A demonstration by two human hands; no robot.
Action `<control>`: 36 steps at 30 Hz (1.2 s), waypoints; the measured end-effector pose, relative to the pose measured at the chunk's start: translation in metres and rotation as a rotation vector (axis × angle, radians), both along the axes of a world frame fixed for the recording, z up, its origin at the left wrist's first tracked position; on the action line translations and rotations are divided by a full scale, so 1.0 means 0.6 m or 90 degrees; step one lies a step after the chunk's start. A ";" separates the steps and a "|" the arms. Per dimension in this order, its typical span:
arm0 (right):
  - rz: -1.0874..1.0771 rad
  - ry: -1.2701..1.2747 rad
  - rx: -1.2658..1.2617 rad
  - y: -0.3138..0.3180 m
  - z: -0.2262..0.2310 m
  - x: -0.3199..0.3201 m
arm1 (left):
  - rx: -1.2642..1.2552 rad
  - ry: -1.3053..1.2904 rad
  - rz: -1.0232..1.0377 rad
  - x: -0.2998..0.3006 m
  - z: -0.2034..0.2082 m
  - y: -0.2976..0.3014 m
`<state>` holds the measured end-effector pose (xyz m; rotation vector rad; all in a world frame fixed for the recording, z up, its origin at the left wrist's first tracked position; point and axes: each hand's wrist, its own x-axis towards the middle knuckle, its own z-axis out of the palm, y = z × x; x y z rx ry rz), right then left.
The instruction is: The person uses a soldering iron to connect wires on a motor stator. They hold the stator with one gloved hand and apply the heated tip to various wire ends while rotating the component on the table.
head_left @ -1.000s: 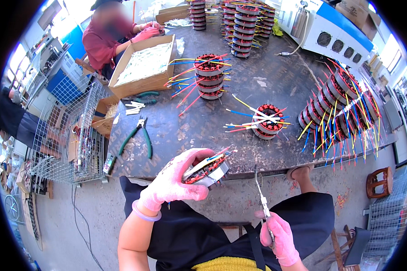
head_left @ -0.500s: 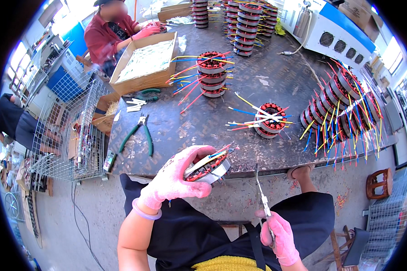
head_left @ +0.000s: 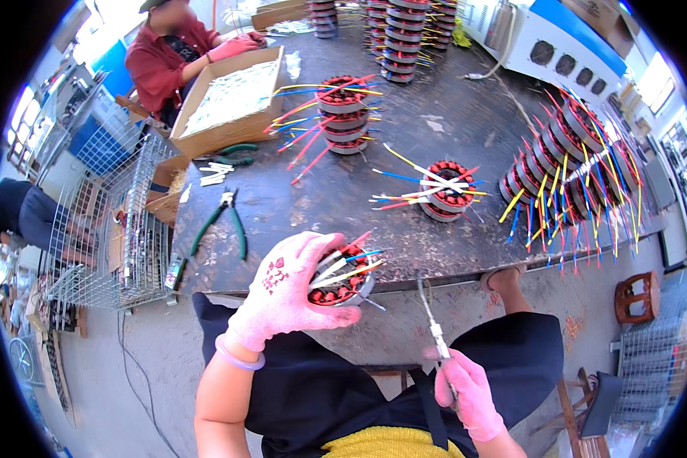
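My left hand [head_left: 286, 286], in a pink glove, is closed round the side of a motor stator [head_left: 342, 294]. The stator has a grey metal ring, red-edged windings and red, blue, yellow and white leads, and it is held tilted near the table's front edge. Over my lap, my right hand [head_left: 469, 393], also gloved in pink, grips a slim tool [head_left: 435, 332] with a long, thin metal tip and a pale collar. Its tip points up and away, apart from the stator. Farther back, another stator [head_left: 446, 191] with white sleeves on its leads stands on the table.
A short stator stack [head_left: 346, 118] and green-handled pliers [head_left: 221, 225] lie on the dark table [head_left: 282, 195]. Leaning stators [head_left: 565, 156] crowd the right; a cardboard box [head_left: 229, 99] stands at left. A co-worker [head_left: 164, 61] sits beyond it. A wire cage [head_left: 107, 237] stands left.
My left hand has turned the stator so its open face and leads show more toward me. My right hand and tool have shifted slightly left. The whole view has moved a little.
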<state>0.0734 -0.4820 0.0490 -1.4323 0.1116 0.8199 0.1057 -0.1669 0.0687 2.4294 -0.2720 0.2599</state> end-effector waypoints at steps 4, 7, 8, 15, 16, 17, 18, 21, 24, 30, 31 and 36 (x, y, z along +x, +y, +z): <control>0.018 0.037 0.034 0.003 -0.005 -0.002 | 0.141 -0.037 -0.001 0.006 -0.026 0.005; 0.045 0.041 0.040 -0.002 -0.012 0.001 | 0.145 -0.022 -0.031 0.013 -0.031 0.001; 0.053 0.043 0.043 -0.004 -0.014 0.001 | 0.151 -0.022 -0.037 0.015 -0.032 -0.001; 0.049 0.084 0.102 -0.006 -0.026 0.001 | 0.182 0.012 -0.060 0.026 -0.043 -0.005; 0.049 0.088 0.095 -0.005 -0.028 0.000 | 0.183 0.015 -0.061 0.027 -0.044 -0.005; 0.050 0.092 0.089 -0.007 -0.030 -0.002 | 0.185 0.018 -0.062 0.027 -0.044 -0.007; 0.053 0.094 0.083 -0.007 -0.031 -0.001 | 0.188 0.020 -0.060 0.028 -0.044 -0.008; 0.056 0.091 0.078 -0.009 -0.032 -0.001 | 0.190 0.019 -0.048 0.029 -0.047 -0.009; 0.056 0.096 0.086 -0.010 -0.035 -0.003 | 0.192 0.020 -0.052 0.030 -0.046 -0.009; 0.080 0.070 0.056 -0.008 -0.037 -0.003 | 0.195 0.053 -0.064 0.032 -0.041 -0.008; 0.070 0.083 0.075 -0.006 -0.036 -0.003 | 0.193 0.056 -0.063 0.033 -0.040 -0.009; 0.079 0.059 0.067 -0.005 -0.030 -0.003 | 0.197 0.059 -0.066 0.034 -0.042 -0.009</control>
